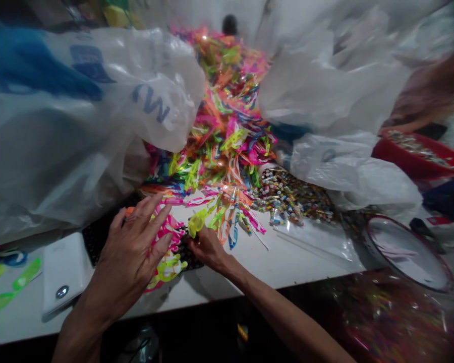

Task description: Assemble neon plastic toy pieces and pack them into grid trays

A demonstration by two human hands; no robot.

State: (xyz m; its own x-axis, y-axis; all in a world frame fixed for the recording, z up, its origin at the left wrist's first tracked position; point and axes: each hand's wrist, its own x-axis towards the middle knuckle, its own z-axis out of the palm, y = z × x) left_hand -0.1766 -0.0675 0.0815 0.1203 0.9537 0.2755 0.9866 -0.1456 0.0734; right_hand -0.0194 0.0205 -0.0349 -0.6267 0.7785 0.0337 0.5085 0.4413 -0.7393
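My left hand (133, 247) lies flat with fingers spread on a small heap of neon plastic pieces (166, 252) near the white table's (287, 262) front edge. My right hand (208, 248) is beside it, fingers pinched on a yellow-green plastic piece (196, 222). A long pile of pink, orange, green and blue plastic pieces (227, 126) runs away from both hands up the table's middle.
Big clear plastic bags (71, 126) bulge at left and another bag (336, 96) at right. Small multicoloured beads (291, 196) lie right of the pile. A red basin (419, 156), a round red-rimmed lid (404, 252), a white phone (62, 277) and another person's arm (431, 96) are nearby.
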